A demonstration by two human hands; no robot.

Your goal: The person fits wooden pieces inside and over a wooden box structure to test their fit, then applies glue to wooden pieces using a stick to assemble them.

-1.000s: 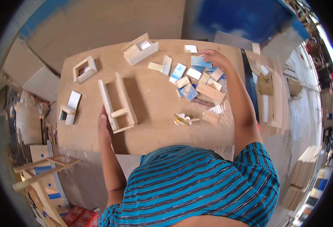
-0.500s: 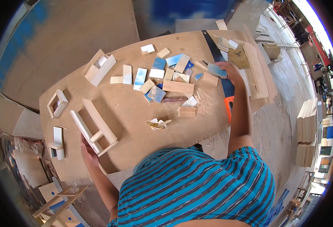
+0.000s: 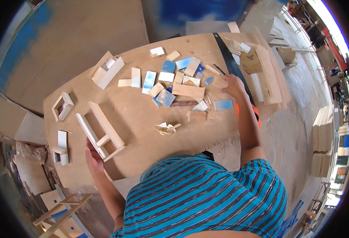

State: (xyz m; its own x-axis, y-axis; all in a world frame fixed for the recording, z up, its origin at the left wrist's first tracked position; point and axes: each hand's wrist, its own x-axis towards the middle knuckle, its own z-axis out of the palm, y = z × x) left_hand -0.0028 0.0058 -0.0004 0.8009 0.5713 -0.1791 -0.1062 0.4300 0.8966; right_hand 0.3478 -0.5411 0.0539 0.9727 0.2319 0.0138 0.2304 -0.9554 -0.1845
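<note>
My left hand (image 3: 95,157) is at the lower left side of a long wooden frame (image 3: 108,129), its fingers closed against the outer rail. A short crosspiece spans the frame near its lower end. At the right of the scrap pile, my right hand (image 3: 234,86) has its fingers on the end of a small wooden block (image 3: 220,82). A dark pencil-like stick (image 3: 219,69) lies just above these fingers. Below the block, a light-blue piece (image 3: 223,104) rests flat on the table (image 3: 143,146). Blue, white and bare wood offcuts (image 3: 188,90) lie to the left.
A saw (image 3: 226,51) with an orange handle lies under my right forearm. Boards (image 3: 267,79) are stacked beyond it. Small wooden assemblies stand at the left (image 3: 62,107), lower left (image 3: 62,147) and back (image 3: 108,71). Crumpled scrap (image 3: 167,128) sits near the front edge.
The view has turned right. My right hand carried the light-blue piece from the pile and let it go lower right, then moved to the wooden block. My left hand stays at the frame.
</note>
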